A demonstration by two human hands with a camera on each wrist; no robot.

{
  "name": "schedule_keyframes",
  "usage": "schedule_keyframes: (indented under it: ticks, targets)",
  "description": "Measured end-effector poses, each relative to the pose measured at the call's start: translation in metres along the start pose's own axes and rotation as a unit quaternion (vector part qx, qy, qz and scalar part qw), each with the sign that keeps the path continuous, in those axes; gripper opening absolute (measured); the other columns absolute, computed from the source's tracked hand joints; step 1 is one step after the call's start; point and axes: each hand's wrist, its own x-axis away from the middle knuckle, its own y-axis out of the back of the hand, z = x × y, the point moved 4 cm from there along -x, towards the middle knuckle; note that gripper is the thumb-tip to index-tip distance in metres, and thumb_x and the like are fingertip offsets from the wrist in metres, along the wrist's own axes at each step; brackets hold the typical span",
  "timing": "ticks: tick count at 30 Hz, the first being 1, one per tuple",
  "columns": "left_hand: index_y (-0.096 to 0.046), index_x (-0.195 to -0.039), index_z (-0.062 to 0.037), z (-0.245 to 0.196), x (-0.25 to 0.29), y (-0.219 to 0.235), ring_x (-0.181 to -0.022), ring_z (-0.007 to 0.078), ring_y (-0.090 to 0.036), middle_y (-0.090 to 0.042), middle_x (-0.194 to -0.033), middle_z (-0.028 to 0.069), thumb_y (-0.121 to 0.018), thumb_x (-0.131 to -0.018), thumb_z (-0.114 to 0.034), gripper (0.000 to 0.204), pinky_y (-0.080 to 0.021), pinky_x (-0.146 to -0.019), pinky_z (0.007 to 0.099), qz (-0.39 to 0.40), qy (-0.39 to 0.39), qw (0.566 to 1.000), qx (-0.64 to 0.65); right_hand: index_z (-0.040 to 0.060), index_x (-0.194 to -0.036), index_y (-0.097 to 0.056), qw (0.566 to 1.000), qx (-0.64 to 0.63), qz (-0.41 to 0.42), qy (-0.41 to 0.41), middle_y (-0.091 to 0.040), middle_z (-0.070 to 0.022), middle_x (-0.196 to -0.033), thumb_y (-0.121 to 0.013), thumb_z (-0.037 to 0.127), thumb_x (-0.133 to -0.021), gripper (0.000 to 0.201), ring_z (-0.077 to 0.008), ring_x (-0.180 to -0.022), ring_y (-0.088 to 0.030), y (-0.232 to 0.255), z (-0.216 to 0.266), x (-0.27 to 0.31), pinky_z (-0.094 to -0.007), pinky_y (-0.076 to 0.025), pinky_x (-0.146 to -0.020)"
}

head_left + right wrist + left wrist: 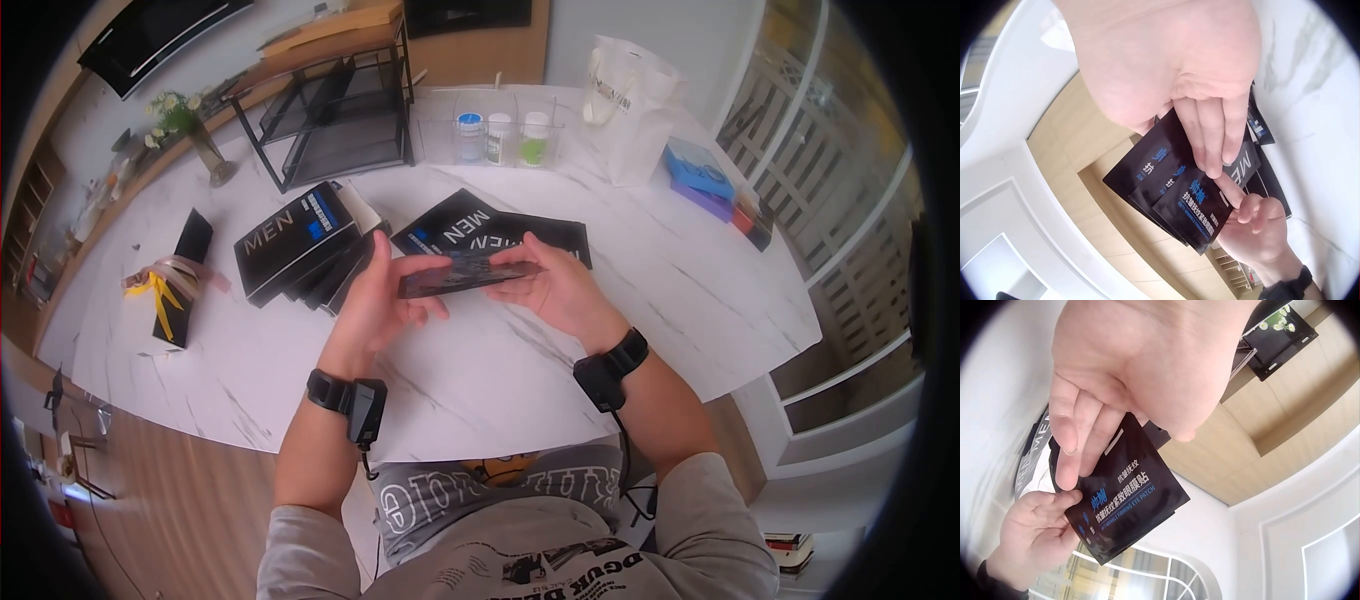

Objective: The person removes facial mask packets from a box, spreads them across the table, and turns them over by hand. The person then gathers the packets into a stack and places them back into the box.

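Several black eye patch sachets (465, 277), slightly fanned in a stack, are held above the table between both hands. My left hand (385, 290) grips their left end, thumb raised at the near side and fingers beneath. The right hand (560, 290) pinches the opposite end. In the left wrist view, blue and white print shows on the front eye patch sachet (1129, 500); the right wrist view shows overlapping sachets (1179, 200) spread like cards. Just beyond the hands lie black flat MEN packets (455, 225) on the white marbled table (480, 380).
Black MEN boxes (295, 240) are piled left of the hands, and a ribbon-tied box (170, 290) stands farther left. Behind are a black rack (340, 120), a clear organizer (430, 140) with bottles, a white paper bag (630, 120) and a blue box (698, 168).
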Motion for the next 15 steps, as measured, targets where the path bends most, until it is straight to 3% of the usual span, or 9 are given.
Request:
schedule_keyframes:
  ticks: [15]
  targets:
    - [-0.062,-0.12,0.0105,0.003,-0.002,0.0002,-0.074,0.0285,-0.072,-0.064,-0.118,0.0207,-0.027,-0.098,-0.07,0.091,-0.053,-0.055,0.0264,0.001,-0.006,0.999,0.036,-0.0065,-0.114,-0.063,1.0,0.0,0.004,-0.005,-0.069,-0.0233,-0.111,-0.044,0.037,-0.106,0.048,-0.0377,-0.105,-0.068,0.0003,-0.0004,-0.0011,-0.0477,-0.052,-0.098]
